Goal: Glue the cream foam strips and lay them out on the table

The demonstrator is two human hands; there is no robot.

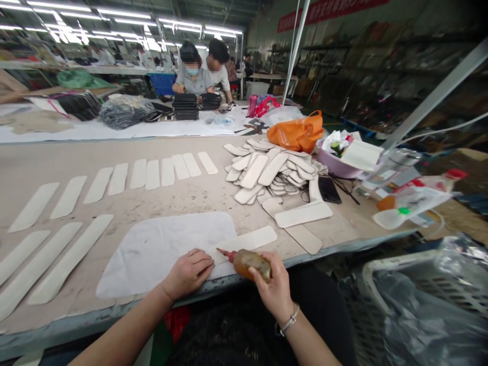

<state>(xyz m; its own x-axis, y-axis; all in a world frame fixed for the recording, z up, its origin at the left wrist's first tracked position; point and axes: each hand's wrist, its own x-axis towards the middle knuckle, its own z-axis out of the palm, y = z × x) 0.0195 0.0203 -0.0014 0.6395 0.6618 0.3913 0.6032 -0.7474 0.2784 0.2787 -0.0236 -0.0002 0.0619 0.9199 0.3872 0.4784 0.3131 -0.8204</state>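
Observation:
My right hand (pixel 275 287) is wrapped round a squeeze bottle (pixel 247 265) of amber liquid, tilted on its side with its red nozzle pointing left. The nozzle tip is just over a long cream strip (pixel 255 239) with rounded corners. At the strip's left end my left hand (pixel 189 274) rests with curled fingers, pinching or pressing that end; the fingertips are partly hidden. Under the strip and the left hand lies a white sheet (pixel 168 236) with rounded corners, near the table's front edge.
Similar cream strips (pixel 98 185) lie in rows at left. A heap of padded pieces (pixel 267 168) sits right of centre, beside an orange bag (pixel 295 133), a purple basin (pixel 339 165) and a phone (pixel 329 189). A plastic crate (pixel 375 284) stands lower right. Two people work across the table.

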